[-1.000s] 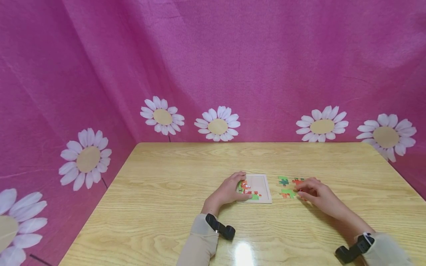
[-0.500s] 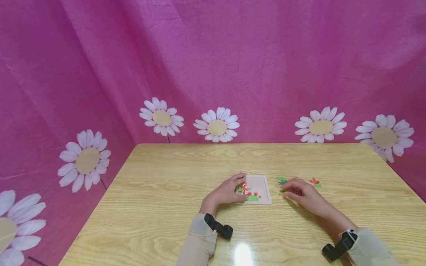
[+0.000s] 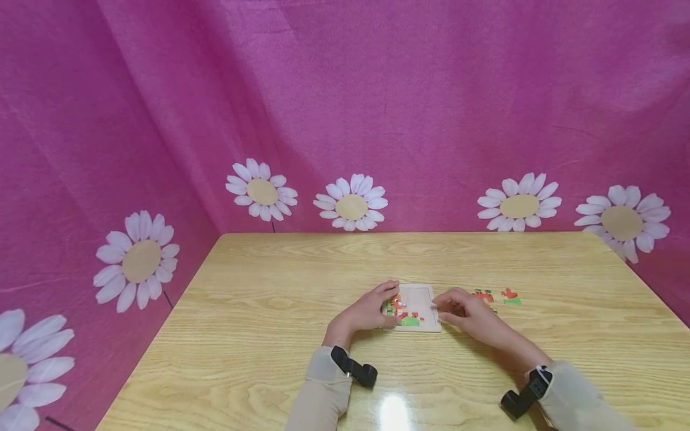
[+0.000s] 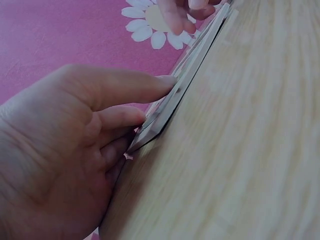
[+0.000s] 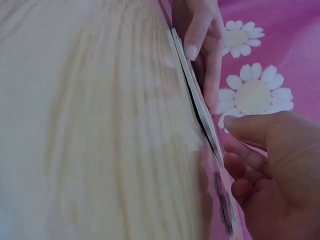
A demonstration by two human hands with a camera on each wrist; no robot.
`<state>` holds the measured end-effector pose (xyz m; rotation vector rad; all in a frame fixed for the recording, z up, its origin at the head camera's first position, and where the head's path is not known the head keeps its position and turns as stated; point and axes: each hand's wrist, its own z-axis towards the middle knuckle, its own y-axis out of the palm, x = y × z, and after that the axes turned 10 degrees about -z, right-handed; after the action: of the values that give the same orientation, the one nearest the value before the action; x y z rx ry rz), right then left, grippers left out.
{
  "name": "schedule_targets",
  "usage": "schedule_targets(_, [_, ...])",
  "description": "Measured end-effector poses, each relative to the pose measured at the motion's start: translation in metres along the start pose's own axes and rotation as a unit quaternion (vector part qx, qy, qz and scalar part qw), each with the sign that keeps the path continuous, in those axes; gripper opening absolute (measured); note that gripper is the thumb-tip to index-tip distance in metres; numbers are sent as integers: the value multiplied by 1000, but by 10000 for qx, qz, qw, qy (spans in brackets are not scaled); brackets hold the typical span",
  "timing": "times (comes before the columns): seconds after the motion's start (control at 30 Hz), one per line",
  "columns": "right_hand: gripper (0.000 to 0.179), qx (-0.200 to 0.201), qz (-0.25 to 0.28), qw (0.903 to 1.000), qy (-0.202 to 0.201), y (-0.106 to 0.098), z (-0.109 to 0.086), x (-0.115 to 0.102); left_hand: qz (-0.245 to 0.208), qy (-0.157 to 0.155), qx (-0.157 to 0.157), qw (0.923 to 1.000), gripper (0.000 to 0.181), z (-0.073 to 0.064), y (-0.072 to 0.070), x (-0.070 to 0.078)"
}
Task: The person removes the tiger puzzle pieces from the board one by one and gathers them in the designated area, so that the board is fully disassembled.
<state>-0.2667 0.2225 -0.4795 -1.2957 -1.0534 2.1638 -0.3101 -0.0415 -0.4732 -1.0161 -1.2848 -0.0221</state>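
A square puzzle board (image 3: 416, 294) with a pale frame lies on the wooden table. Several red, orange and green pieces sit in its left and near part. My left hand (image 3: 368, 308) holds the board at its left side; the left wrist view shows the thumb (image 4: 160, 86) on the rim and the other fingers beyond it. My right hand (image 3: 468, 314) is at the board's right edge, fingers bent. In the right wrist view its thumb (image 5: 250, 126) and index finger stand apart, with no piece visible between them; the head view does not settle whether they hold one.
Loose red and green puzzle pieces (image 3: 511, 296) lie to the right of the board, some partly behind my right hand. The wooden table (image 3: 269, 341) reaches back to a pink curtain (image 3: 345, 90) with white flowers.
My right hand has moved left from above the loose pieces to the board's right edge, uncovering red and green pieces on the right. My left hand stays on the board.
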Motion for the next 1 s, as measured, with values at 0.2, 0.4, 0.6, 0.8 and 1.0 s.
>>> schedule_targets(0.2, [26,-318,112,9994,82,7,9,-10,44,8,-26,10000,74,0,-1,-1])
schedule_targets(0.4, [26,-547,39,9985,-2,15,15,-15,-4,-54,-19,10000,74,-1,0,-1])
schedule_targets(0.6, [23,-733,48,9973,-99,19,20,-19,-68,-84,-22,9999,74,-2,0,0])
schedule_targets(0.8, [21,-820,-1,9966,-87,21,24,-23,-24,-50,-29,10000,75,-1,0,-2])
schedule_targets(1.0, [17,-864,-62,9960,-221,20,27,-24,7,10,-61,10000,74,0,0,-2])
